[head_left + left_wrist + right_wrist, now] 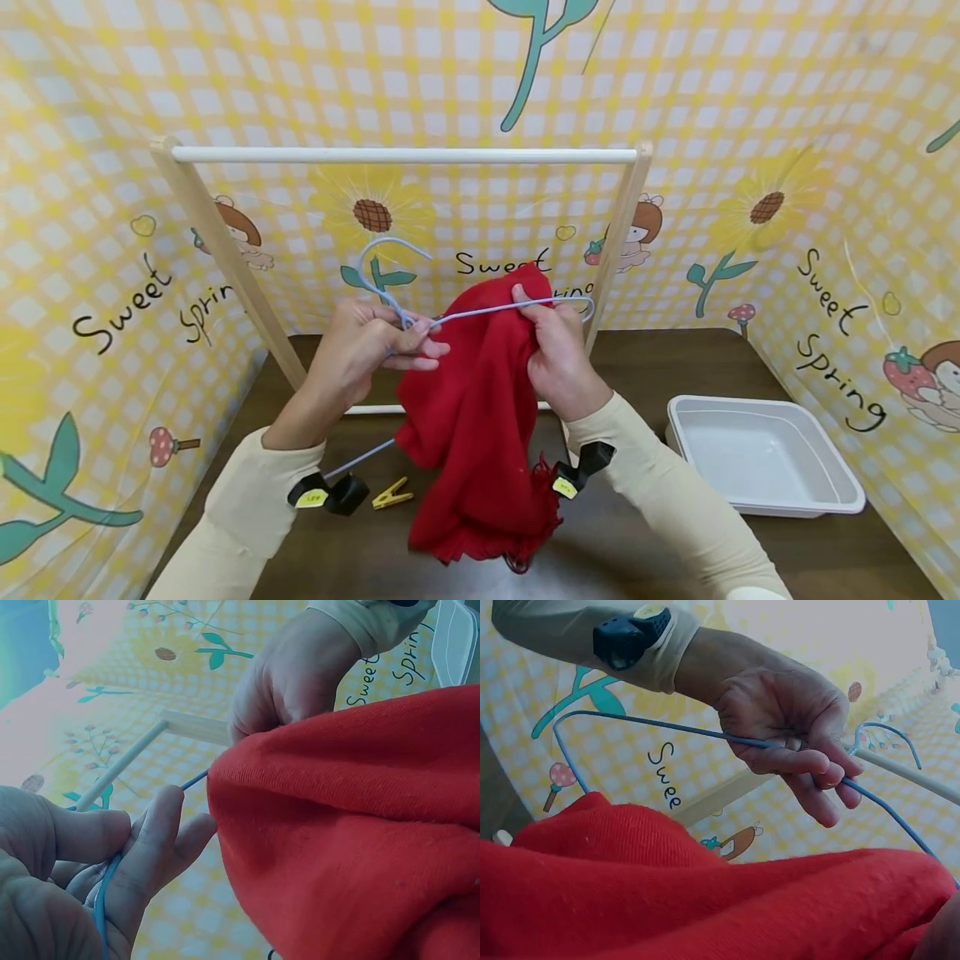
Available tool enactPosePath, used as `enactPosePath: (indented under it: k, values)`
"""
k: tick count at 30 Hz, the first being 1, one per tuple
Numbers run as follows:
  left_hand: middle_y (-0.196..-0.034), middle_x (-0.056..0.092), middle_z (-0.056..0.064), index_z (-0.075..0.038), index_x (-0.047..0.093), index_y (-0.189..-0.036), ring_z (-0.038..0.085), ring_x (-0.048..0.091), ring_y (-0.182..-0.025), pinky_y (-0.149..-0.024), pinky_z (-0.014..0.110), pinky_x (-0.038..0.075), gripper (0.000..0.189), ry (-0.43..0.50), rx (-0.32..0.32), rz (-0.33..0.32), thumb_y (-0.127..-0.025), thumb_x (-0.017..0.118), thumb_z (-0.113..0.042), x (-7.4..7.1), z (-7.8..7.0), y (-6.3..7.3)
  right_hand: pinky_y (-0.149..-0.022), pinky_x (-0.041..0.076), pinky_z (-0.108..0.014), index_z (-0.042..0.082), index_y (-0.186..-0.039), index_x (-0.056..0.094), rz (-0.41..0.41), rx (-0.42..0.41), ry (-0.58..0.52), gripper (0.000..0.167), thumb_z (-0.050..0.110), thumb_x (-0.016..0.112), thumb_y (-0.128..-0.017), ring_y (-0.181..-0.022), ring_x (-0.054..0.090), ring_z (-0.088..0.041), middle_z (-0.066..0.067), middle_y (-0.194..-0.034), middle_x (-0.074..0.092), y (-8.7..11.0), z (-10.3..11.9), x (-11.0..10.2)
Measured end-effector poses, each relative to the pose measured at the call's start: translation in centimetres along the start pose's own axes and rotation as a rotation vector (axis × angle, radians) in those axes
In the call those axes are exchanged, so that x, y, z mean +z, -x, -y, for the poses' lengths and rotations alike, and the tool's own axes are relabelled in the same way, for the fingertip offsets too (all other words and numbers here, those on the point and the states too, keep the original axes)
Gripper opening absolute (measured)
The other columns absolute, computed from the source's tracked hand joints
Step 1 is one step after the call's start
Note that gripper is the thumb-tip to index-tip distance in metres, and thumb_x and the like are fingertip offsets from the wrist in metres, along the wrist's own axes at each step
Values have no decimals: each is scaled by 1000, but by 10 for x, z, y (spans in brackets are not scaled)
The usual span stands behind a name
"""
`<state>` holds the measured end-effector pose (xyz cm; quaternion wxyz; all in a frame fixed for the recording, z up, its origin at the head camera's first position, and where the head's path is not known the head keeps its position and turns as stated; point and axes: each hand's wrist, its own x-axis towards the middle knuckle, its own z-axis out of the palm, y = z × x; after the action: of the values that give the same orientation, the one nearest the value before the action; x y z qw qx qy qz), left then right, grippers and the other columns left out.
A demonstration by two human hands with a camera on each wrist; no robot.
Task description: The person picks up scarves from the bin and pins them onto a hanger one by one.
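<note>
Hands (360, 337), scarf (474, 400), hanger (481, 312), "Sweet Spring" (491, 264) behind

1. Checked yellow-and-white walls (300, 83) surround the dark brown desk (697, 358) on three sides.
2. Sunflowers (372, 215), mushrooms (161, 447) and "Sweet Spring" lettering (123, 310) are printed on them.
3. Light glints softly off the desk.

A dark brown table (322, 558) carries a rack (619, 233) toward its back, with wooden posts (228, 267), a white top bar (405, 156) and a white low bar (375, 409). On the right of the table sits a white rectangular tub (765, 454) with rounded corners. A yellow clip (392, 495) lies left of the middle, well apart from the tub. Behind and on both sides is a yellow-and-white checked cloth (750, 92) printed with sunflowers (372, 215), green leaves (63, 454), red mushrooms (161, 447), cartoon figures (645, 225) and black "Sweet Spring" lettering (93, 332).
</note>
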<state>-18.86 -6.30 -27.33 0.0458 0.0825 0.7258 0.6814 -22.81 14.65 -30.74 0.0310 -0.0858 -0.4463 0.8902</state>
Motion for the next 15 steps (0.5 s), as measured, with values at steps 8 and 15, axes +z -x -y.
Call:
enactPosePath:
  k: [8, 15]
  values:
    - [-85, 78, 10, 24, 65, -111, 17, 78, -74, -73, 33, 64, 30, -5, 16, -2, -97, 65, -3, -1, -2, 2, -73, 52, -16, 7, -98, 57, 92, 59, 116, 6, 6, 63, -99, -83, 63, -7, 3, -90, 63, -4, 2, -1]
    - [-80, 77, 9, 24, 65, -107, 18, 78, -74, -72, 33, 64, 26, 25, -1, -15, -97, 65, 0, -1, 1, 5, -75, 49, -20, 4, -88, 57, 256, 139, 320, 13, -7, 55, -96, -89, 58, -13, -3, -95, 58, -3, 2, -11]
